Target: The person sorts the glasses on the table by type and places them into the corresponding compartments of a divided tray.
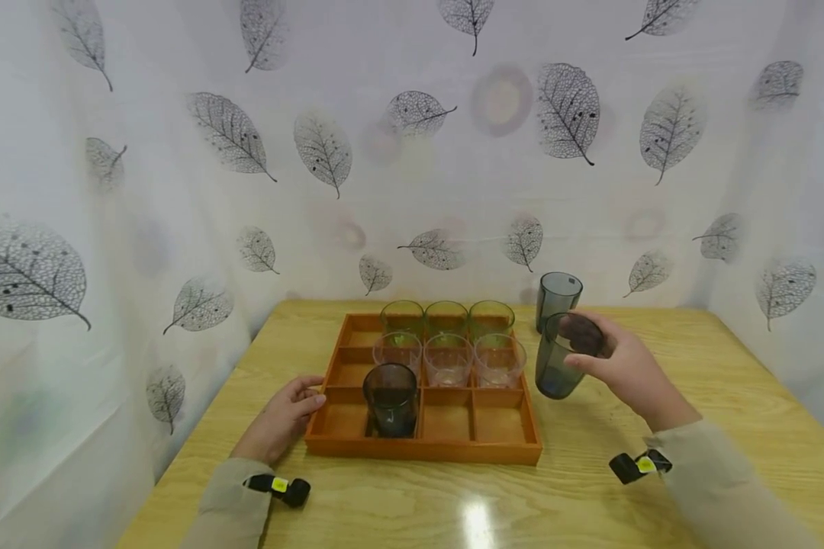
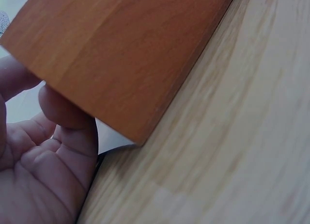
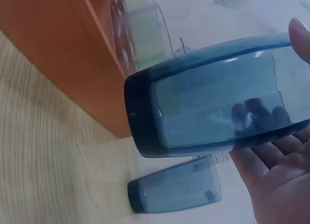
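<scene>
My right hand (image 1: 633, 374) grips a tall smoky blue-grey glass (image 3: 213, 100) by its upper part, tilted and raised off the table, right of the tray. An orange wooden divided tray (image 1: 422, 451) lies on the table. At its left wall, the fingers of my left hand (image 1: 281, 419) touch the side near the front corner; the left wrist view shows thumb and finger against it. In the tray's front row stands a dark glass (image 1: 391, 404), second compartment from the left. Clear glasses (image 1: 449, 362) fill part of the middle row, and green-tinted glasses (image 1: 446, 314) the back row.
Another smoky grey glass (image 1: 558, 293) stands upright on the table behind the held one. The light wooden table (image 1: 398, 503) meets a leaf-patterned curtain (image 1: 398, 183) at the back and both sides.
</scene>
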Tool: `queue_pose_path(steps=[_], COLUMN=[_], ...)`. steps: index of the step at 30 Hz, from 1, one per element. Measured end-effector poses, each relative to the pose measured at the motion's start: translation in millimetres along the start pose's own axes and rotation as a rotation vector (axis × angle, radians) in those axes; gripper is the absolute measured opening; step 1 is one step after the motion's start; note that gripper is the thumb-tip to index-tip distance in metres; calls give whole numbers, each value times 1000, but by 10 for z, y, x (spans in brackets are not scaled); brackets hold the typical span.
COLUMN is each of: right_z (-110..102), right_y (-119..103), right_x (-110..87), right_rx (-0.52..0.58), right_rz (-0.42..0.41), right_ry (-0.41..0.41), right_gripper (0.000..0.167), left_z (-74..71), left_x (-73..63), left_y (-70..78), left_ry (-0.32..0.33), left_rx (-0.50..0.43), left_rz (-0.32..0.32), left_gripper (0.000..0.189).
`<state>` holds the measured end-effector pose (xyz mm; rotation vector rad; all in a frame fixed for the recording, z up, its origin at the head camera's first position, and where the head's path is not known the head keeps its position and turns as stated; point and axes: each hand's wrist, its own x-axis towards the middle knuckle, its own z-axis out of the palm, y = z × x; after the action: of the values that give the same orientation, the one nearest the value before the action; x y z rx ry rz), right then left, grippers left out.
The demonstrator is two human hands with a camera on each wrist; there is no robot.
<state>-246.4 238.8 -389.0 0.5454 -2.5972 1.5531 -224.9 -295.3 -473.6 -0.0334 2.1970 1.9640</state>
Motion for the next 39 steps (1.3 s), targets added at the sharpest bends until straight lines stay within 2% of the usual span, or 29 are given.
queue_pose_path(steps=[9,15,28,32,34,39], right_z=[210,373,867,1028,1109,1289], right_y=[-189,-298,-539,-596,-608,-590], right_x=[-49,-41,51,67,63,41], right_rx=[69,111,315,357,351,210], right_rz=[-61,-51,-94,-82,-62,-16], right_ry=[-73,-92,-169,-182,-174,-136], right_gripper=[68,70,72,76,79,85], left_z=[5,14,17,20,18,4], left_x=[6,3,-5,-6,-5,5], left_y=[-16,-17,-14,-4,-2,-11], left_ry=[1,9,12,19,19,12], left_rx=[-9,-1,3,-1,-1,-7], left_rz=[-1,-3,-15,-24,-26,-20], left_gripper=[52,52,53,52,52,52])
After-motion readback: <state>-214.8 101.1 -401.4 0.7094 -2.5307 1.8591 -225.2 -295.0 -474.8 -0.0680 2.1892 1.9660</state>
